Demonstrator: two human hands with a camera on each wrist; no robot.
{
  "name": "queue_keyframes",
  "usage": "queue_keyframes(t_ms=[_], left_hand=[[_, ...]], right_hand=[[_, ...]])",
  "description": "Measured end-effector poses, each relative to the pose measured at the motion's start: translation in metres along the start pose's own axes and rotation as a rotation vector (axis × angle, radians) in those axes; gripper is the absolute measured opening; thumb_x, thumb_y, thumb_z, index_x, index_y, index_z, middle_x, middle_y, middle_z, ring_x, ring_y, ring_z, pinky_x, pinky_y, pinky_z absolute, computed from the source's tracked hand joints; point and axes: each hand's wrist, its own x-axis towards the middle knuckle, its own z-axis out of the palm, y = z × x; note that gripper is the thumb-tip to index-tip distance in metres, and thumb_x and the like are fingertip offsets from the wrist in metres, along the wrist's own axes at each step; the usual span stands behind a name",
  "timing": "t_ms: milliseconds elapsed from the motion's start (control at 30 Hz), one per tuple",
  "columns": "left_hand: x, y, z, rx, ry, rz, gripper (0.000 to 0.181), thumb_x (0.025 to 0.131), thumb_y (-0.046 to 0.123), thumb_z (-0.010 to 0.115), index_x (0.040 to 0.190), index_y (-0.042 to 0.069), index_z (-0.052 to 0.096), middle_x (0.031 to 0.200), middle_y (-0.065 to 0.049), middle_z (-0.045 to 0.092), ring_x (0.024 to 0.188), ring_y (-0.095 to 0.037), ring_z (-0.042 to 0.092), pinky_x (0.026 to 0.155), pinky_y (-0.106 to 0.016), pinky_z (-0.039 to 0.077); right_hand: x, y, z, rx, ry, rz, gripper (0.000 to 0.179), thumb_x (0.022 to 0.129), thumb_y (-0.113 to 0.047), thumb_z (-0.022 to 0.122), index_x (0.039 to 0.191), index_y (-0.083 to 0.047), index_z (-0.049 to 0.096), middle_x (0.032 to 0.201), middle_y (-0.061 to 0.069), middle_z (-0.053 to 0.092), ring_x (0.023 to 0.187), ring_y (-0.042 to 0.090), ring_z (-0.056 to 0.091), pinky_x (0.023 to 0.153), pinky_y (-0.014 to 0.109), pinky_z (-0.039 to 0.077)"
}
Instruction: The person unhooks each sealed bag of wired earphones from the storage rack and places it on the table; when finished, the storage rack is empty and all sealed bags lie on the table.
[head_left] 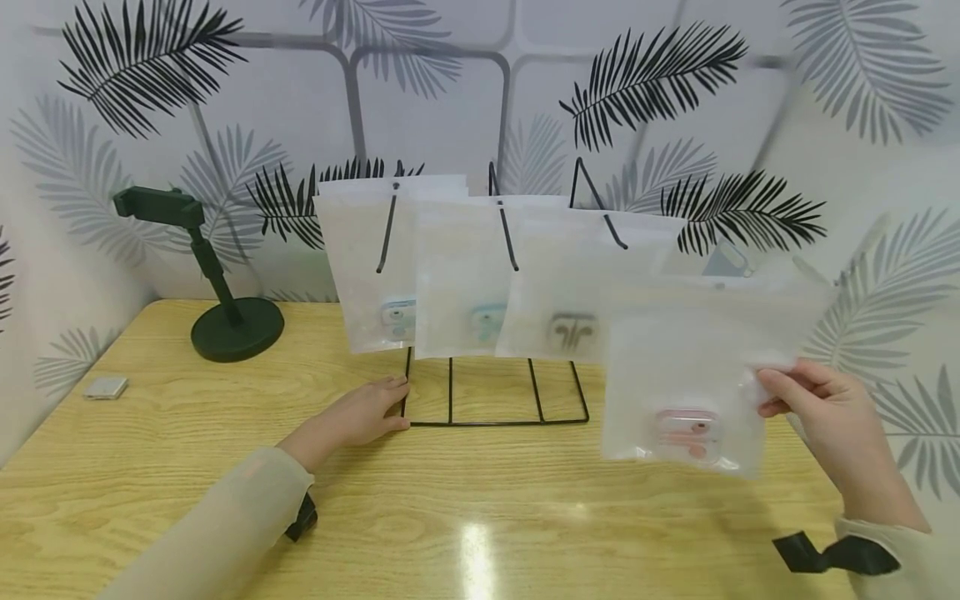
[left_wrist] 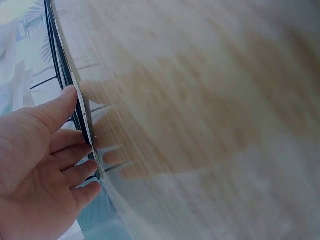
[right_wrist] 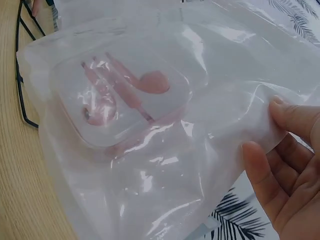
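A black wire rack [head_left: 495, 424] stands on the table, and white translucent bags hang from its hooks. The left bag [head_left: 363, 242] and middle bag [head_left: 457, 258] each show a case with light-blue earphones; the right hanging bag [head_left: 577, 267] shows dark earphones. My left hand [head_left: 367, 410] rests at the rack base's left front corner, fingers extended and touching the wire. With thumb and fingers, my right hand [head_left: 825, 408] pinches the right edge of another bag [head_left: 675, 358], in front and to the right of the rack. Inside it are pink earphones [right_wrist: 125, 85] in a clear case.
A dark green phone stand [head_left: 236, 325] stands on the table's left side. Near the left edge lies a small whitish square [head_left: 106, 388]. Behind the table hangs a leaf-patterned curtain [head_left: 427, 108]. A bluish shape [head_left: 726, 261] shows behind the held bag.
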Motion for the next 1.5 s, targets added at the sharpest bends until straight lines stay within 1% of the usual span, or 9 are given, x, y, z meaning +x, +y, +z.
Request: queue_keyframes(t_ms=[200,300,567,800,900,1000,1133,1367,1500], left_hand=[[0.001,0.000,0.000,0.002,0.000,0.000,0.059,0.092,0.027,0.059,0.136,-0.007,0.039,0.140,-0.024,0.034,0.128,-0.038,0.031,0.103,-0.049,0.029],[0.001,0.001,0.000,0.004,-0.005,-0.002,0.059,0.092,0.027,0.058,0.136,-0.007,0.039,0.140,-0.024,0.034,0.128,-0.038,0.031,0.103,-0.049,0.029],[0.001,0.000,-0.001,-0.005,-0.008,-0.022,0.059,0.092,0.027,0.058,0.136,-0.007,0.039,0.141,-0.024,0.034,0.129,-0.038,0.031,0.104,-0.049,0.028],[0.001,0.001,-0.001,-0.015,-0.018,-0.030,0.059,0.092,0.026,0.058,0.136,-0.008,0.038,0.141,-0.024,0.033,0.129,-0.038,0.030,0.104,-0.049,0.027],[0.001,0.002,-0.002,-0.010,-0.022,-0.033,0.059,0.092,0.026,0.058,0.136,-0.008,0.038,0.141,-0.024,0.033,0.129,-0.038,0.029,0.104,-0.049,0.027],[0.001,0.003,-0.002,-0.010,-0.024,-0.038,0.059,0.092,0.026,0.058,0.136,-0.008,0.038,0.141,-0.024,0.033,0.129,-0.038,0.029,0.104,-0.049,0.027],[0.001,0.004,-0.002,-0.014,-0.020,-0.037,0.059,0.092,0.025,0.058,0.136,-0.008,0.038,0.141,-0.025,0.033,0.129,-0.039,0.030,0.104,-0.049,0.027],[0.000,0.004,-0.003,-0.009,-0.015,-0.028,0.058,0.092,0.025,0.058,0.136,-0.008,0.038,0.140,-0.025,0.033,0.129,-0.039,0.029,0.104,-0.049,0.027],[-0.001,0.006,-0.004,-0.010,-0.020,-0.031,0.059,0.092,0.025,0.058,0.136,-0.008,0.038,0.141,-0.025,0.033,0.129,-0.039,0.029,0.104,-0.049,0.027]], right_hand=[[-0.002,0.033,-0.028,0.266,0.057,-0.076,0.016,0.086,0.009,0.057,0.091,0.002,0.071,0.074,0.003,0.067,0.053,0.011,0.061,0.051,0.019,0.052],[-0.005,0.038,-0.037,0.351,0.084,-0.080,0.016,0.086,0.009,0.057,0.091,0.004,0.071,0.075,0.005,0.067,0.053,0.012,0.061,0.049,0.019,0.052],[-0.009,0.047,-0.047,0.328,0.112,0.052,0.016,0.086,0.006,0.060,0.086,-0.004,0.073,0.075,0.002,0.065,0.055,0.011,0.061,0.049,0.020,0.052],[0.009,0.097,-0.067,0.104,0.080,0.204,0.009,0.087,-0.010,0.065,0.092,-0.009,0.072,0.077,0.003,0.064,0.058,0.014,0.061,0.053,0.025,0.054],[0.019,0.123,-0.075,0.056,0.058,0.247,0.014,0.087,-0.012,0.065,0.097,-0.003,0.070,0.081,0.006,0.063,0.061,0.016,0.061,0.055,0.028,0.055],[0.028,0.131,-0.076,-0.019,0.007,0.282,0.023,0.088,-0.019,0.065,0.103,-0.003,0.067,0.085,0.002,0.063,0.065,0.014,0.062,0.059,0.029,0.055],[0.039,0.122,-0.064,-0.091,-0.002,0.378,0.031,0.087,-0.027,0.066,0.108,-0.005,0.067,0.083,-0.001,0.063,0.068,0.012,0.062,0.060,0.027,0.055],[0.050,0.082,-0.030,-0.359,-0.111,0.339,0.064,0.090,-0.041,0.058,0.120,0.015,0.049,0.089,0.010,0.060,0.066,0.011,0.060,0.058,0.026,0.054],[0.061,0.085,-0.019,-0.399,-0.141,0.381,0.063,0.090,-0.041,0.057,0.121,0.014,0.049,0.094,0.019,0.059,0.068,0.016,0.059,0.060,0.028,0.055]])
